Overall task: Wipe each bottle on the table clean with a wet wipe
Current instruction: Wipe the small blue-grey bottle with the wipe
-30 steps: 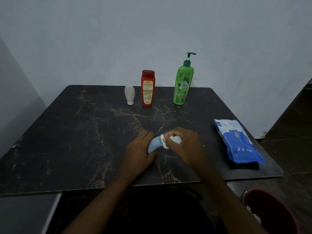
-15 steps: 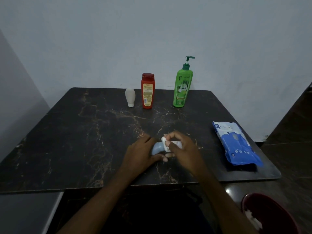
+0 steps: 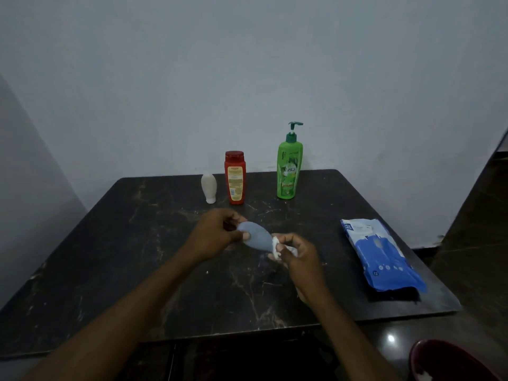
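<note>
- L hand (image 3: 217, 235) grips smooth, teardrop-shaped blue bottle (image 3: 255, 237) by its rounded end.
- R hand (image 3: 298, 254) pinches crumpled white wet wipe (image 3: 275, 250) at bottle's narrow end, over dark marbled table (image 3: 137, 243).

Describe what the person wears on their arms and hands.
Nothing shows. The left hand and right hand are bare: no gloves, rings, watch or bracelet visible. The left forearm and right forearm are bare too, with no sleeve in view.
</note>
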A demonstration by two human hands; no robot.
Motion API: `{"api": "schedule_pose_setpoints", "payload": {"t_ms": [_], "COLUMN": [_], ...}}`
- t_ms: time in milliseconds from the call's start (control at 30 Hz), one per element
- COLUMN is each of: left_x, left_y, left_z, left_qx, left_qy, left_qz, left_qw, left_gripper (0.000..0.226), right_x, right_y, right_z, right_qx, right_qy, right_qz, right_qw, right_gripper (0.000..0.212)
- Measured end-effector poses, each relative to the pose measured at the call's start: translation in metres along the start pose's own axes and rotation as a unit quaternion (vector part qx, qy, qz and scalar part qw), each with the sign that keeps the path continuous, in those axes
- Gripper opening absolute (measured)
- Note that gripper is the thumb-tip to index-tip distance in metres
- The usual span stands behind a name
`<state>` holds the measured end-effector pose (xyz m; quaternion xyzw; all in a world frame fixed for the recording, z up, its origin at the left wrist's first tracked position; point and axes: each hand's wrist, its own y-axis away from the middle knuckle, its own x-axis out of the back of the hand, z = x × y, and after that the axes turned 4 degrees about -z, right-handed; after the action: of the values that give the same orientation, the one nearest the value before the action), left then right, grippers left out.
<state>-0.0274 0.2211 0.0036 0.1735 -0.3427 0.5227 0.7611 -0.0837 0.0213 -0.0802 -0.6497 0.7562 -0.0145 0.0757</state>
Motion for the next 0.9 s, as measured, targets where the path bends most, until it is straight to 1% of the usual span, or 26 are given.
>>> {"api": "schedule_pose_setpoints", "payload": {"t_ms": [100,233,333,467,600,700,900], "left_x": [0.006,0.015,0.022,0.026,0.024,0.016,-0.002], "left_y": [-0.021,-0.058,-0.091,-0.142,-0.187,-0.213,-0.241], "left_z": [0.012,0.028,0.039,0.052,0.055,0.047,0.026], "left_qx": [-0.024,-0.071,-0.095,-0.119,-0.119,-0.106,-0.076], "left_qy": [-0.053,-0.137,-0.199,-0.284,-0.329,-0.346,-0.384], "left_qz": [0.012,0.009,0.009,-0.014,-0.010,-0.012,-0.022], "left_qw": [0.998,0.988,0.975,0.951,0.937,0.932,0.920], "left_gripper": [0.020,0.023,0.025,0.026,0.027,0.025,0.020], "right_x": [0.005,0.017,0.026,0.033,0.035,0.038,0.040], "right_y": [-0.016,-0.050,-0.077,-0.113,-0.143,-0.154,-0.152], "right_z": [0.001,0.005,0.014,0.024,0.029,0.034,0.040], "right_qx": [-0.006,-0.034,-0.032,-0.013,-0.006,-0.002,0.009], "right_qy": [-0.011,0.002,0.042,0.099,0.148,0.156,0.155], "right_qz": [0.009,0.055,0.087,0.119,0.125,0.135,0.132], "right_qw": [1.000,0.998,0.995,0.988,0.981,0.979,0.979], "right_gripper": [0.006,0.007,0.010,0.013,0.011,0.008,0.014]}}
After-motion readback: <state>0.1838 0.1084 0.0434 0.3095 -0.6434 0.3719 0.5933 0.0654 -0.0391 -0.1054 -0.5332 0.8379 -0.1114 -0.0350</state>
